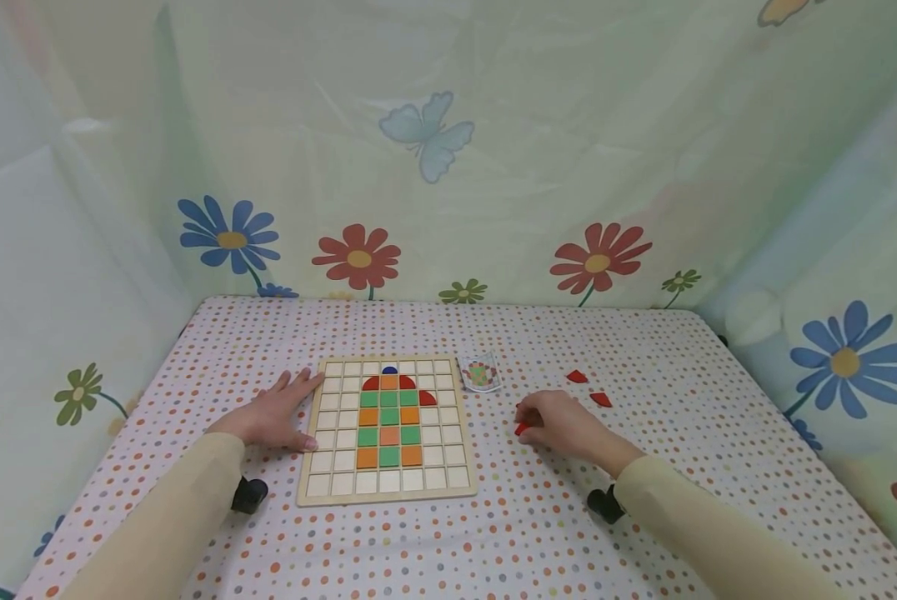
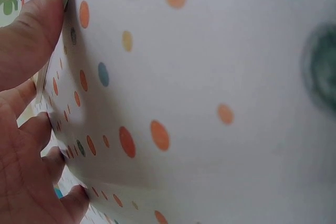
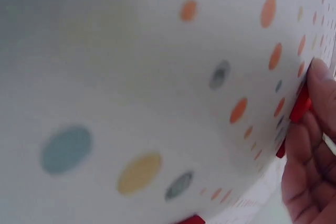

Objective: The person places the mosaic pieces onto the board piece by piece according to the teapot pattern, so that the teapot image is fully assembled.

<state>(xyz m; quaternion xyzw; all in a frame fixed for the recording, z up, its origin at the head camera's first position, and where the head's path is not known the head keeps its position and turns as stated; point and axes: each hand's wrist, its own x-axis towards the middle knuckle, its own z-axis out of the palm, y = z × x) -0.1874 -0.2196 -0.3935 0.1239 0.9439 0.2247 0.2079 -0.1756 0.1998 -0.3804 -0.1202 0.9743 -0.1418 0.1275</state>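
Note:
A wooden grid board (image 1: 388, 498) lies on the table with green and orange square tiles, red quarter-round tiles and a blue piece (image 1: 390, 370) set in its cells. My left hand (image 1: 272, 412) is at the board's left side, fingers spread, with thumb and fingertips at the frame. To the right of the board, my right hand (image 1: 564, 425) pinches a red quarter-round tile (image 3: 301, 106) between thumb and fingers, low over the cloth. Another red piece (image 3: 282, 149) shows just below those fingers in the right wrist view. One red quarter-round tile (image 1: 429, 398) sits at the right of the pattern.
A small picture card (image 1: 481, 373) with a coloured pattern lies by the board's upper right corner. Two loose red tiles (image 1: 577, 377) lie beyond my right hand. The dotted cloth (image 1: 418, 550) covers the table, and a flowered curtain (image 1: 493, 167) hangs behind it.

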